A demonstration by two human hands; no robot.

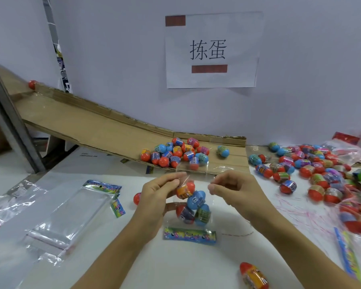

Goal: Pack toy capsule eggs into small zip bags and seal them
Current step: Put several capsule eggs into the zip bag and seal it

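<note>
Head view, left to right. At lower left of the frame, on the white desk (pixel 175 265): a stack of empty clear zip bags (pixel 56 224) with colourful header cards, lying flat. From upper left down to centre: a cardboard ramp (pixel 88 126), one red egg (pixel 32 84) at its top end, a cluster of red, blue and yellow capsule eggs (pixel 175 152) at its lower end. Just left of the left wrist, half hidden: a single red egg (pixel 137 198) on the desk. At centre: left hand (pixel 156 197), thumb and forefinger pinching the left side of the mouth of a clear zip bag (pixel 193 203), lower fingers curled against the bag's side. Inside the bag: four eggs, orange-red on top, blue below, two more beneath; printed header strip at the bag's bottom edge, nearest the camera. Right of that: right hand (pixel 236 190), fingertips pinching the right side of the bag's mouth. Whether the mouth is sealed: cannot tell. At bottom, between the forearms: a lone red and yellow egg (pixel 253 275). At right: a wide loose heap of eggs (pixel 313 170) mixed with filled bags. On the wall, upper centre: a paper sign (pixel 212 50).
</note>
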